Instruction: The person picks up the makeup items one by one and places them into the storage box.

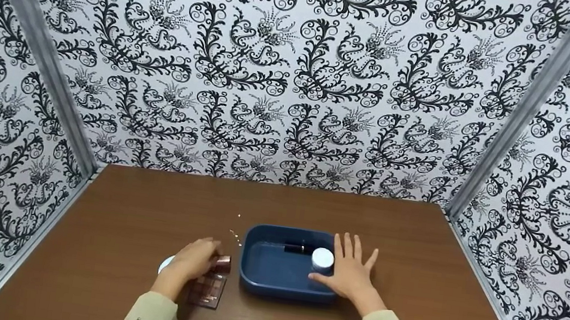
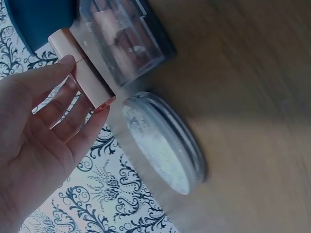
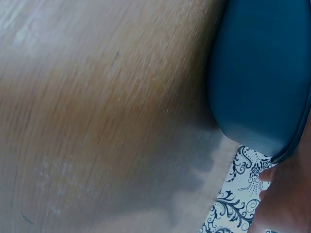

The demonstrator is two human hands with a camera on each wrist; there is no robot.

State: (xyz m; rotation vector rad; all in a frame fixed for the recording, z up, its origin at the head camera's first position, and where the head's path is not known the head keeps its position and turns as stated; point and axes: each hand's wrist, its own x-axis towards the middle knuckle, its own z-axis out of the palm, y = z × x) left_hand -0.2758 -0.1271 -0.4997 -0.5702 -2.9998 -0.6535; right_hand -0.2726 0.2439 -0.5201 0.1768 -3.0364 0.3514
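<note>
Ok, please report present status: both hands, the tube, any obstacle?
Left hand pinches rose-gold tube, outside blue tray. Right hand at tray's right side, fingers spread. Palette and compact near left hand; no obstacle seen between tube and tray.

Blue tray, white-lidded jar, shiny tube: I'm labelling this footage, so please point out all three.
Blue tray point(image 1: 272, 268), head view: bare inside floor.
White-lidded jar point(image 1: 322, 258), head view: top of its lid.
Shiny tube point(image 2: 88, 77), left wrist view: its side, near the middle.

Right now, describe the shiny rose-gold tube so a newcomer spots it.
In the head view, find the blue round-cornered tray. Just left of it, the left hand holds the tube. It's a slim cylinder, unlike the flat clear-cased palette and round pale-faced case nearby.
</note>
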